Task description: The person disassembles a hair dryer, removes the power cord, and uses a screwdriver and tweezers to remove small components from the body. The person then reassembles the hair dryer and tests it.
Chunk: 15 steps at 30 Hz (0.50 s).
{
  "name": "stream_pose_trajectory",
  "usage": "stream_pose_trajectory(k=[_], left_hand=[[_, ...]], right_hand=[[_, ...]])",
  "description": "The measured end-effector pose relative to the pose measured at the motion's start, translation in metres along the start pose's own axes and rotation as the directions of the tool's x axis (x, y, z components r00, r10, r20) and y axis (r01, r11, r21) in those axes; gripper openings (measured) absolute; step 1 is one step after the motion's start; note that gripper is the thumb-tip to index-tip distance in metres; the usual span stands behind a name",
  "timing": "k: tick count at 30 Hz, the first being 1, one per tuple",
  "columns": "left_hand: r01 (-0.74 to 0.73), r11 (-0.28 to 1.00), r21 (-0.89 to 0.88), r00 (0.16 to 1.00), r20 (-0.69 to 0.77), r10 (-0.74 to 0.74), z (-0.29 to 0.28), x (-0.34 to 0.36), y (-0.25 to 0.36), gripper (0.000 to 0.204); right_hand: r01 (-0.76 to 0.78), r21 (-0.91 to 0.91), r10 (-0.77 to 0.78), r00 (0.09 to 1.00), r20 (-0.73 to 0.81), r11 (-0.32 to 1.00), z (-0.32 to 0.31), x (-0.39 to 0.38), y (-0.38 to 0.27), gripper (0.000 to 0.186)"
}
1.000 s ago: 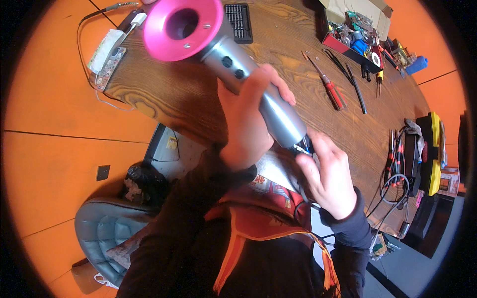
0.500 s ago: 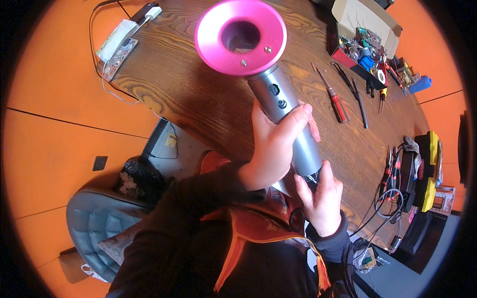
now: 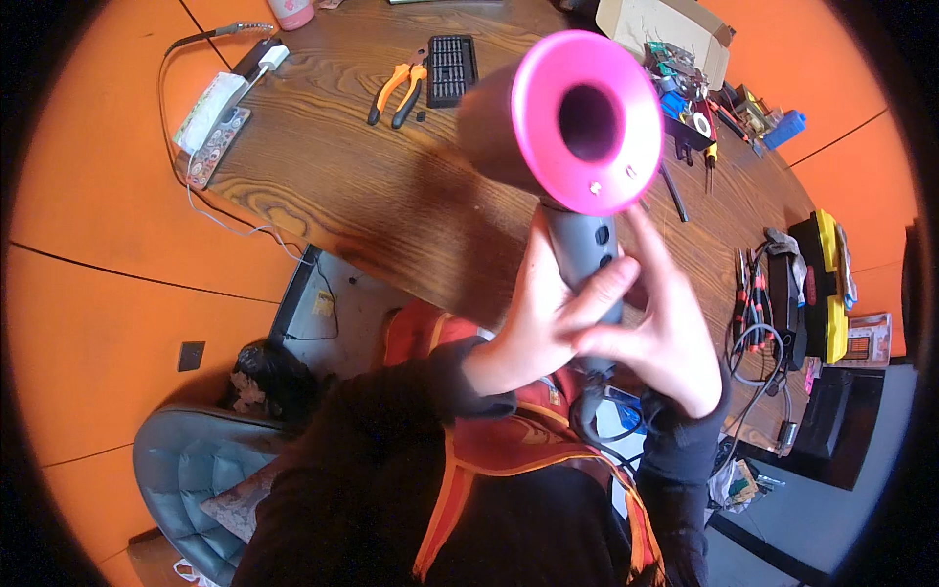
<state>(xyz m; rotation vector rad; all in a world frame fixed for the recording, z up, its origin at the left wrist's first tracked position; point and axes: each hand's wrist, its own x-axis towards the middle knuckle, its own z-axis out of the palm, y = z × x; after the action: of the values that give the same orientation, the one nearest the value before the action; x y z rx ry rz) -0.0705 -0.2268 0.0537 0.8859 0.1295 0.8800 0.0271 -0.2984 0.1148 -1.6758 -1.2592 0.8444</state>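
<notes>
A hair dryer (image 3: 541, 117) with a bright pink round face and a grey handle is held up over the table, head uppermost. Its face is turned toward me and a little to the right. My left hand (image 3: 533, 328) is closed round the handle, thumb across the front. On the handle's other side, my right hand (image 3: 675, 328) grips too, its fingers reaching up near the pink head and its thumb meeting the left hand. A dark cord (image 3: 587, 406) hangs from the handle's lower end. Part of the handle is hidden by both hands.
On the wooden table (image 3: 342, 215) lie orange-handled pliers (image 3: 401, 88) and a black bit case (image 3: 451, 70). A box of electronic parts (image 3: 675, 78) stands at the far right. Nearer on the right are cables (image 3: 758, 333) and a black-and-yellow toolbox (image 3: 833, 293). A power strip (image 3: 215, 147) sits left.
The hair dryer has moved right and turned, so its barrel's side now shows. My right hand has shifted from the handle's bottom end up around the handle. The left hand keeps its hold.
</notes>
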Motion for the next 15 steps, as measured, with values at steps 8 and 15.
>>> stream_pose_trajectory(k=[8,15], left_hand=[[-0.554,0.106,0.826,0.814,0.51,0.279,-0.043,-0.043,0.11,0.071],[-0.381,0.552,0.742,0.9,0.435,0.037,-0.067,-0.05,0.095,0.105]], right_hand=[[-0.21,0.017,0.21,0.976,-0.058,0.978,-0.001,-0.053,0.004,0.048],[0.055,-0.199,0.018,0.937,0.35,0.978,0.007,-0.083,0.002,0.048]])
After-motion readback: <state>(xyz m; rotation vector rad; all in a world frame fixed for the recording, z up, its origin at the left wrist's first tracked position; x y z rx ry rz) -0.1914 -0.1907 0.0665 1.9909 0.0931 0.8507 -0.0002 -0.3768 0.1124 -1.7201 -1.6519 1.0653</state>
